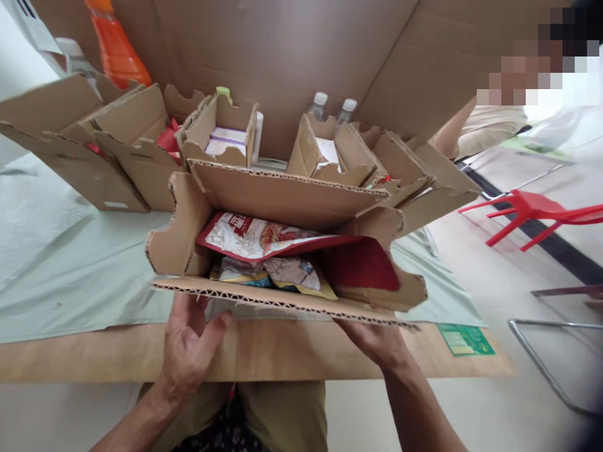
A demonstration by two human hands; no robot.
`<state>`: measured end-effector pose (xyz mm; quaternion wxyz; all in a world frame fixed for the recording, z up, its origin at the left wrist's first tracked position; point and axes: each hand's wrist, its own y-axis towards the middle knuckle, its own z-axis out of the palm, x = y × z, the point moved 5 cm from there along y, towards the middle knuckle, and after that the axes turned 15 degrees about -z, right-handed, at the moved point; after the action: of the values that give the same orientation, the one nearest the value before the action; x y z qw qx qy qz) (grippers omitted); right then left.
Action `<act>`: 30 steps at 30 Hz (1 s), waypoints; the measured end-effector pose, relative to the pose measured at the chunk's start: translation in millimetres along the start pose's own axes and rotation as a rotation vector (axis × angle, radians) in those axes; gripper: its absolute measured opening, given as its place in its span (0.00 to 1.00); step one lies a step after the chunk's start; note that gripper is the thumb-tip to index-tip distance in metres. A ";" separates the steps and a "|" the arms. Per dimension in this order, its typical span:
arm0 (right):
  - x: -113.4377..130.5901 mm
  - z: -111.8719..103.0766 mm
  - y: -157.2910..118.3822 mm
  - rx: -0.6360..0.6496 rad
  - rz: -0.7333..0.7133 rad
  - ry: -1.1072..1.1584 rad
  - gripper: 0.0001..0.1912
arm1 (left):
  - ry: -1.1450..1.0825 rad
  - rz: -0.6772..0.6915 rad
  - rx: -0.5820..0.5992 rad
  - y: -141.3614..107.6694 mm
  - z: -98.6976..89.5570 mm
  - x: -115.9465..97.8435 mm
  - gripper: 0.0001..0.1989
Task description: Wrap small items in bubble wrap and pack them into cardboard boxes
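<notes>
A long open cardboard box [292, 188] lies across the middle of the view, its near wall low and its top facing me. Inside it are a red and white printed pouch [249, 235] and several smaller packets [282, 273] with yellow and blue edges. My left hand [191, 339] is at the near wall's left part, fingers partly hidden beneath it, thumb sticking out to the side. At the right part, my right hand [377, 339] reaches under the box, and most of its fingers are hidden.
Behind stand several narrow cardboard bins [221, 132] holding small packs, before a tall cardboard panel [282, 56]. An orange bottle [115, 47] rises at far left. A green cloth [117, 263] covers the table; a green packet [466, 339] lies right. Beyond are a red stool [532, 207] and another person [490, 129].
</notes>
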<state>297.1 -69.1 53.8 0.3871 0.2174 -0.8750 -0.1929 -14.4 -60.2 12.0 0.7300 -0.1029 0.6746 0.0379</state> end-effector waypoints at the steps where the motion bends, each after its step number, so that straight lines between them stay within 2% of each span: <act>1: -1.1 5.8 14.9 0.012 -0.008 0.025 0.13 | -0.020 0.033 -0.013 4.3 -5.0 -1.6 0.22; 3: -6.3 19.0 42.4 -0.009 0.006 0.069 0.15 | -0.028 0.084 -0.018 15.6 -12.8 -3.3 0.26; 6: -19.5 44.0 66.3 -0.057 0.027 0.152 0.20 | 0.072 0.065 -0.014 33.1 -19.9 1.5 0.34; 9: -37.8 69.3 63.5 -0.048 0.114 0.221 0.21 | 0.160 0.008 -0.012 40.2 -22.2 12.5 0.38; 11: -48.0 80.5 54.4 -0.025 0.177 0.189 0.20 | 0.166 -0.009 -0.010 39.2 -21.0 19.4 0.38; 16: -55.4 86.9 46.5 -0.021 0.256 0.096 0.20 | 0.165 0.000 0.036 41.4 -11.2 27.3 0.42; 22: -49.1 82.6 53.7 -0.023 0.351 -0.056 0.24 | 0.372 -0.037 0.092 61.5 -11.6 12.5 0.52; 24: -50.2 81.7 55.1 -0.003 0.377 -0.136 0.25 | 0.472 -0.056 0.124 64.1 -20.8 3.3 0.50; 26: -52.4 81.7 56.2 0.027 0.392 -0.188 0.26 | 0.571 -0.049 0.107 64.0 -38.1 -6.3 0.45; 30: -54.6 82.5 54.6 0.072 0.365 -0.234 0.23 | 0.867 0.099 -0.108 60.8 -91.1 -19.4 0.33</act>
<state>254.7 19.2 -2.6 0.3034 0.0450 -0.9452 -0.1122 -116.9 -17.6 18.9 0.3705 -0.1146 0.9197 0.0613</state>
